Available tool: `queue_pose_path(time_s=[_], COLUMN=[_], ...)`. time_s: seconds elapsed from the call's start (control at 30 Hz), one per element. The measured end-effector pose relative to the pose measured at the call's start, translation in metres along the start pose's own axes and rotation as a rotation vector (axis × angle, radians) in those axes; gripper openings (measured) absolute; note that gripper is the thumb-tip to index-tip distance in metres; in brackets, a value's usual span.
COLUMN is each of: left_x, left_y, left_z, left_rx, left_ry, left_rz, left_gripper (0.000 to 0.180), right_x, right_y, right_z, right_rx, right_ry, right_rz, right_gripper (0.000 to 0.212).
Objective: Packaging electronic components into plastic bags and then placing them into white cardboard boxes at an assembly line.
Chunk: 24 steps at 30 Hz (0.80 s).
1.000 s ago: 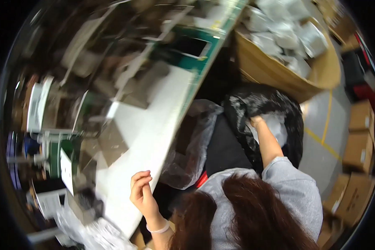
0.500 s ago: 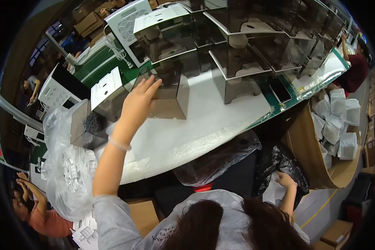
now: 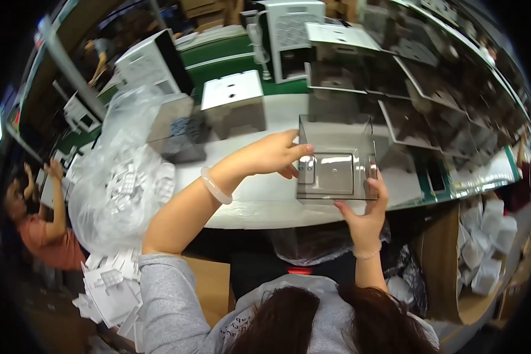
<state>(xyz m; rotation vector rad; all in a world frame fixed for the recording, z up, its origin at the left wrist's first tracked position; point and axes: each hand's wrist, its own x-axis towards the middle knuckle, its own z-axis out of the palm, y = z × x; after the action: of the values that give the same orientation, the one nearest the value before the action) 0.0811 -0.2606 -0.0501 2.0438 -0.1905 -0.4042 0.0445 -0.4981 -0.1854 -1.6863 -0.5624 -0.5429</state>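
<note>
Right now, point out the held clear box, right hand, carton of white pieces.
Clear box (image 3: 333,177), head view, flat panel.
Right hand (image 3: 367,224), head view, middle of the hand.
Carton (image 3: 442,265), head view, side wall.

Smoky grey box (image 3: 334,171); white worktop (image 3: 248,206); grey sleeve (image 3: 166,289).

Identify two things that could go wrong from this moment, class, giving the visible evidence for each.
1. The tinted transparent plastic box looks smooth, and the left hand and right hand grip it at opposite sides, so it might slip.
2. Stacked tinted boxes stand close by, so swinging it rightward could knock them.
</note>
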Motion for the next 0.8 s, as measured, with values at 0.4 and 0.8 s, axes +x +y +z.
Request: queue_pose_path(time_s=[0.4,0.8], left_x=[-0.022,-0.008], left_y=[-0.215,-0.239], left_z=[-0.238,-0.261], left_rx=[0.821,0.799], left_ry=[0.387,0.456], left_rz=[-0.317,-0.337], left_gripper=[0.021,0.008], right_x=[0.018,0.022], right_y=[0.030,0.032], right_z=[-0.024,-0.028], right_rx=[0.119,0.093], right_ry=[-0.106,-0.097], right_rz=[0.232,0.215], right_gripper=[0.068,0.070])
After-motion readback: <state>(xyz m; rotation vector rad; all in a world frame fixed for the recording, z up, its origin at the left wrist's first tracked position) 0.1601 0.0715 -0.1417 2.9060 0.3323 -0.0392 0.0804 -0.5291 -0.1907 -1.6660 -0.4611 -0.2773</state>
